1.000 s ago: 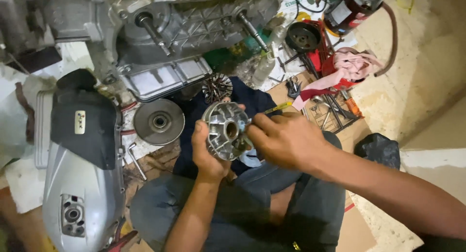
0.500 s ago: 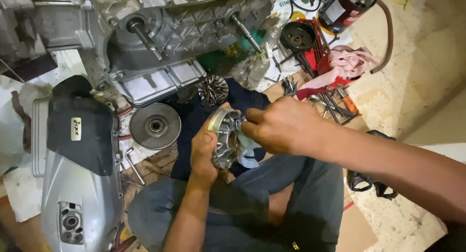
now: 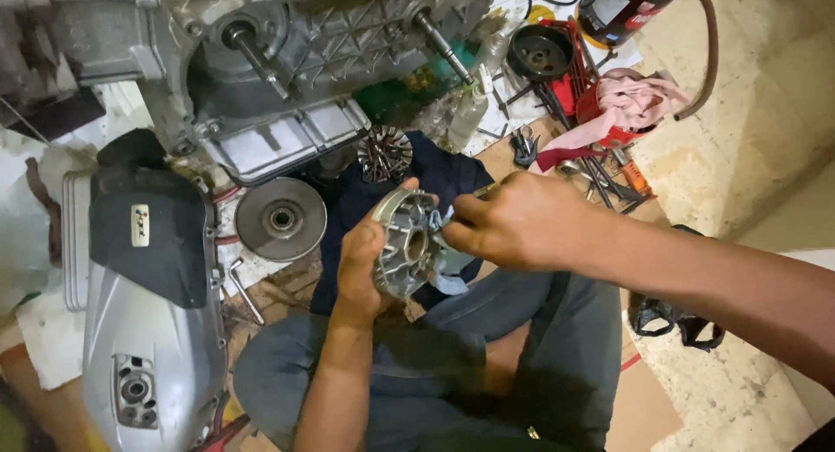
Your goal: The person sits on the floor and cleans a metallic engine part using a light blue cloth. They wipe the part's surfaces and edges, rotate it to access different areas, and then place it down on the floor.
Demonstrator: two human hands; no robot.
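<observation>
Head view looks down on a person sitting cross-legged on the floor, with the round, ribbed silver metal pulley half [image 3: 404, 243] held up over the lap, just below the dark blue cloth [image 3: 435, 178] spread on the floor. The left hand [image 3: 364, 269] is closed around the pulley's lower left rim, thumb over the edge, tilting its hollow side toward the right. The right hand [image 3: 513, 221] is closed on a pale blue rag [image 3: 448, 265], pinching it against the pulley's ribbed inside near the centre bore; a thin yellowish stick pokes out by the knuckles, though I cannot tell what it is.

To my eye this is a wipe-down of the inner channels. Done well, it wants the left hand holding the rim steady and turning the piece bit by bit, so the rag reaches each pocket between ribs rather than skating over the tops. Fingertip pressure through a fold of rag should suit the corners best.

Left of the pulley a flat grey metal disc [image 3: 280, 218] lies on the floor; above it sits the grey engine casing [image 3: 330, 43] with two shafts sticking out. A small finned metal fan wheel [image 3: 385, 154] rests on the dark cloth, above the pulley.
</observation>
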